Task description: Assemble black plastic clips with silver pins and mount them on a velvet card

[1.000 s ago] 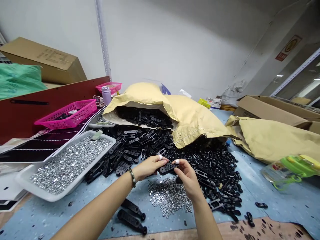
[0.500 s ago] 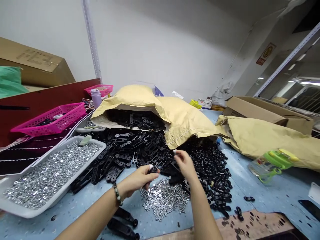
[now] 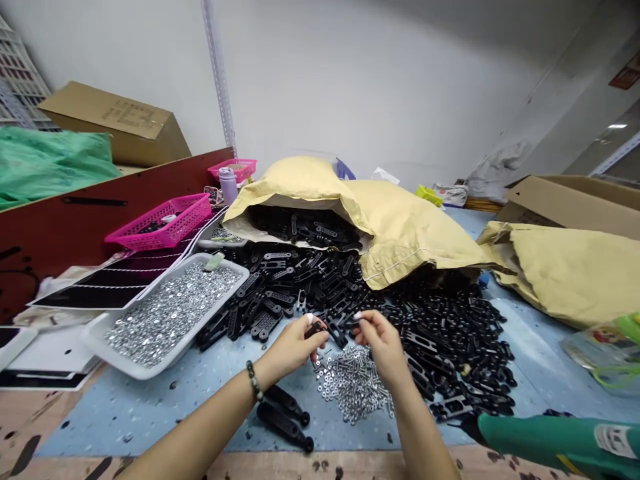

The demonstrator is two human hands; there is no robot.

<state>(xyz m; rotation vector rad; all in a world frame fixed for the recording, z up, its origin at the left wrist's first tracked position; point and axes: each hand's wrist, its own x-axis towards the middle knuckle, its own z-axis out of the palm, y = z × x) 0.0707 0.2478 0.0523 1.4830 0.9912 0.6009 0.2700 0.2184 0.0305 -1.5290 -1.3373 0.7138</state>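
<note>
My left hand (image 3: 295, 343) is closed around a small black plastic part (image 3: 314, 329), held just above the table. Its fingers partly cover the part. Beside it, my right hand (image 3: 383, 343) has thumb and forefinger pinched together; what lies between them, if anything, is too small to make out. Below and between both hands is a heap of silver screws and nuts (image 3: 357, 387). Long black plastic arms (image 3: 285, 427) rest near my left wrist. Behind the hands spreads a large pile of black plastic link parts (image 3: 310, 277), with smaller black pieces (image 3: 465, 340) toward the right.
A white tray (image 3: 145, 367) of silver nuts stands left, with a pink basket (image 3: 185, 217) behind it. Yellow paper sacks (image 3: 305, 177) bound the pile at the back. A green power tool (image 3: 545, 440) juts in at lower right, below a clear bottle (image 3: 595, 347).
The view has swung right to left, showing more of the left side. My right hand has come down level with the left. The green tool has appeared at lower right.
</note>
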